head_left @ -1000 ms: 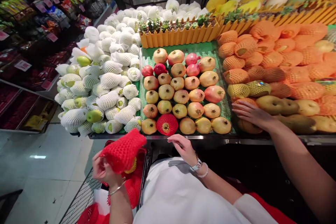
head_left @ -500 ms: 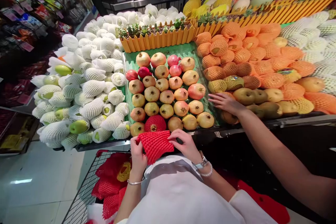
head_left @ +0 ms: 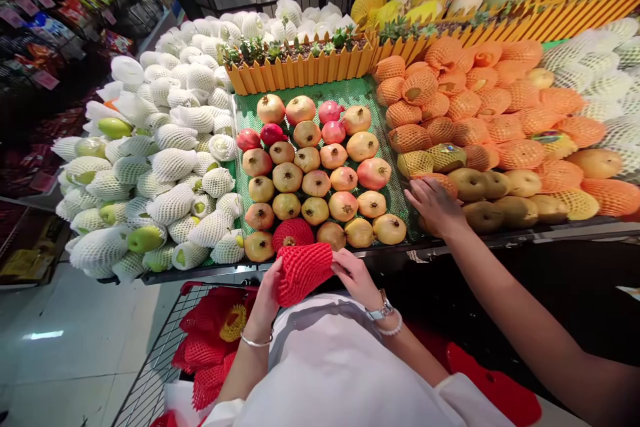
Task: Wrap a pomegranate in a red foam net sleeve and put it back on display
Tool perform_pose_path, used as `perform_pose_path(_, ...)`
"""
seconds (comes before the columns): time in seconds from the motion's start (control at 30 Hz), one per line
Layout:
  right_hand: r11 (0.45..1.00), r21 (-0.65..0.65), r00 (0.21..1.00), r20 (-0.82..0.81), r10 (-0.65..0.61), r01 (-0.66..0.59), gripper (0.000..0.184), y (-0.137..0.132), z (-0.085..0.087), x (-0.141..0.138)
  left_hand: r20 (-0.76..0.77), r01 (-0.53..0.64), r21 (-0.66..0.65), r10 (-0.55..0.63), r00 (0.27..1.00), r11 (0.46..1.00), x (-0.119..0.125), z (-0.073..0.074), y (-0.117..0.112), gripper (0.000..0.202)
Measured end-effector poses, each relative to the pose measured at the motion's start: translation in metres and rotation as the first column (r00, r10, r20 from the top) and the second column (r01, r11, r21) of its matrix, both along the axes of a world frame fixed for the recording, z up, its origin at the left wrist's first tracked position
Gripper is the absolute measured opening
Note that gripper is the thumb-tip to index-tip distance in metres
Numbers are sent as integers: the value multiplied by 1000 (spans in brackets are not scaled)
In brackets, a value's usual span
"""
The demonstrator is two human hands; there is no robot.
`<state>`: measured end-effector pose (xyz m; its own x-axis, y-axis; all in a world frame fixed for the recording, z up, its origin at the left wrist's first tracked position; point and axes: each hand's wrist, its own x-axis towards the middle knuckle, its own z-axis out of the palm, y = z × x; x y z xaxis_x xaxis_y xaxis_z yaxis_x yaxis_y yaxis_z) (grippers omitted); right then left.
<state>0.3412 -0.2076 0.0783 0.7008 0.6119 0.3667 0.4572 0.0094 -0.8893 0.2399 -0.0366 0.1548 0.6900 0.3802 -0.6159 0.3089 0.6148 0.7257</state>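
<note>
Head view: red foam net sleeve (head_left: 303,271), ribbed mesh, puffed open, pinched between left hand (head_left: 267,295) and right hand (head_left: 356,276), just off the front edge of the display shelf (head_left: 450,248), below the netted pomegranate (head_left: 293,233). Co-worker's hand (head_left: 434,205) flat on pears (head_left: 493,199).

shelf price tags (head_left: 45,80): pink, print blurring out, nothing reading
fruit sticker on netted pear (head_left: 547,137): too small, unreadable
</note>
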Motion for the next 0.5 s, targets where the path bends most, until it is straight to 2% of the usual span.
perform_pose_path(0.07,1000,-19,997,74,4,-2,37,-1,-3,1,1,-149,-97,150,989,984,6,4,-5,112)
perform_pose_path(0.13,999,-38,993,118,25,-21,54,-3,-4,3,-3,-241,-227,247,969,944,10,6,-8,95)
perform_pose_path(0.2,997,-55,986,160,54,-45,59,-3,-3,4,-27,-253,-373,263,965,893,12,5,-9,82)
perform_pose_path(0.23,998,-37,984,166,61,-56,56,-3,-2,3,-13,-231,-389,245,969,892,12,4,-8,76)
perform_pose_path(0.27,998,3,987,154,56,-57,49,-3,-1,3,-1,-211,-367,227,974,906,10,1,-7,74)
perform_pose_path(0.33,993,111,997,66,39,-46,25,-3,1,1,50,-139,-196,151,987,971,5,-3,-5,80)
perform_pose_path(0.37,988,149,1000,1,27,-27,11,-3,3,0,53,-63,-89,68,996,994,1,-5,-3,85)
perform_pose_path(0.4,989,149,998,-61,30,-21,3,-3,4,-1,66,62,64,-67,996,996,-3,-6,0,82)
perform_pose_path(0.43,994,99,990,-129,50,-37,3,-3,6,-1,64,242,294,-271,960,925,-6,-7,3,62)
perform_pose_path(0.47,997,18,976,-202,76,-74,10,-2,8,-1,0,399,585,-492,871,706,-9,-7,7,38)
perform_pose_path(0.5,989,-61,949,-294,113,-136,19,-1,10,-1,-114,407,817,-576,809,410,-11,-7,10,26)
